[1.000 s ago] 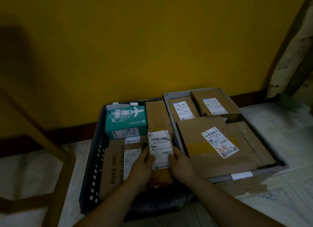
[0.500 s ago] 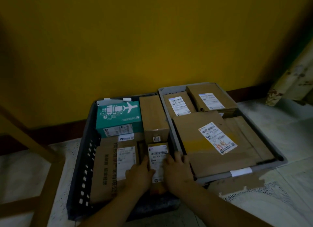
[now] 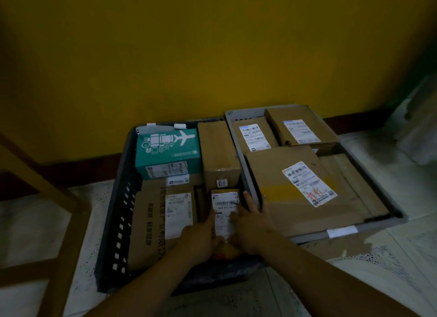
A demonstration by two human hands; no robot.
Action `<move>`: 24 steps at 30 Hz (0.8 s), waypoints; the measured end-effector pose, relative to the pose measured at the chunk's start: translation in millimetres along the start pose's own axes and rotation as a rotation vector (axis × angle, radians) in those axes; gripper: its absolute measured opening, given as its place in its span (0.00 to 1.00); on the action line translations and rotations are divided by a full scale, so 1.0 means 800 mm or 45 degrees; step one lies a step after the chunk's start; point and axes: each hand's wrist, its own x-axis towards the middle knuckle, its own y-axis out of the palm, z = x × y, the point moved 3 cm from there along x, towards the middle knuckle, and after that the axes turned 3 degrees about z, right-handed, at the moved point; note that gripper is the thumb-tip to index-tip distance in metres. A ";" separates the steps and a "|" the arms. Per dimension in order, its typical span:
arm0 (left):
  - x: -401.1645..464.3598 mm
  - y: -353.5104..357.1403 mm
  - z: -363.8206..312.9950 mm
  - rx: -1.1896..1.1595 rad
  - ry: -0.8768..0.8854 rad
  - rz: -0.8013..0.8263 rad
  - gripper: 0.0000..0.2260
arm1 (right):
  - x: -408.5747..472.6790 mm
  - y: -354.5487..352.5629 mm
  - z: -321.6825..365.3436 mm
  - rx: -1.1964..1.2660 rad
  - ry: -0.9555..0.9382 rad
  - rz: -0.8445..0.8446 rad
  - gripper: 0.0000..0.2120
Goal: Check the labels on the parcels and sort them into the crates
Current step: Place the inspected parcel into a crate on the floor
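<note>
A dim room with a mustard-yellow wall [image 3: 212,56] and a dark skirting board frames a pale tiled floor [image 3: 390,257], where two crates stand side by side against the wall. The dark slotted crate [image 3: 118,222] on the left holds a teal box printed with an aeroplane [image 3: 169,148], a long brown carton [image 3: 218,151] beside it, and a flat cardboard parcel with printed characters and a white label [image 3: 160,219]. Down in this crate's near right corner sits a small labelled parcel [image 3: 225,210], its barcode label facing up. The left hand [image 3: 201,238] grips the parcel's left edge with curled fingers, and the right hand [image 3: 250,224] holds its right side, thumb laid across the label and fingers stretched along the wall between the crates. The grey crate [image 3: 369,226] on the right holds several brown cartons, the largest [image 3: 272,174] bearing a tilted label, with two smaller labelled ones behind it. A wooden frame [image 3: 47,198] stands at far left.
</note>
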 end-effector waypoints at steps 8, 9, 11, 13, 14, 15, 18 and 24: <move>-0.007 -0.014 0.017 0.373 0.056 0.146 0.48 | -0.003 0.001 0.001 0.026 -0.014 -0.002 0.39; -0.006 -0.018 0.017 0.350 0.049 0.134 0.48 | -0.005 -0.002 0.000 0.061 -0.019 -0.011 0.38; -0.012 -0.031 0.018 0.306 0.028 0.079 0.42 | -0.012 -0.011 -0.003 0.145 -0.024 -0.034 0.38; -0.026 -0.049 0.018 0.240 -0.020 0.061 0.40 | -0.025 -0.027 -0.008 0.218 -0.013 -0.026 0.39; -0.042 -0.061 0.014 0.196 -0.058 0.071 0.40 | -0.039 -0.039 -0.010 0.245 0.002 -0.004 0.39; -0.049 -0.070 0.015 0.170 -0.079 0.080 0.40 | -0.046 -0.048 -0.012 0.257 0.008 0.010 0.39; -0.098 -0.117 -0.001 0.124 -0.140 0.102 0.45 | -0.092 -0.103 -0.015 0.306 0.002 0.017 0.36; -0.205 -0.231 -0.053 0.074 -0.142 0.086 0.44 | -0.202 -0.233 -0.021 0.369 -0.014 -0.016 0.34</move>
